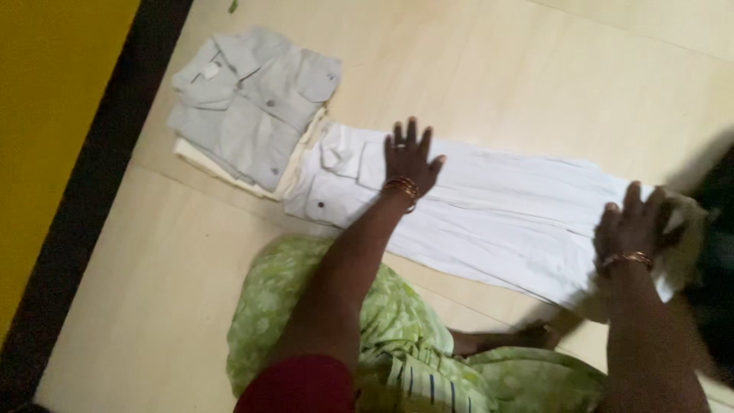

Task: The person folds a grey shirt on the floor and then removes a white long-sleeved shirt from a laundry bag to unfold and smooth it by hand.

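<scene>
A white shirt (497, 206) lies stretched out flat on the pale tiled floor (474, 69), collar end to the left. My left hand (409, 157) rests flat on it near the collar and chest pocket, fingers spread. My right hand (631, 226) presses on the shirt's lower hem at the right, fingers curled over the cloth edge. Both wrists carry bangles.
A folded grey shirt (248, 103) sits on top of a folded cream garment (200, 162) at the upper left, touching the white shirt's collar end. My green patterned clothing (397, 336) covers my lap below. A dark strip and yellow wall (53, 115) run along the left.
</scene>
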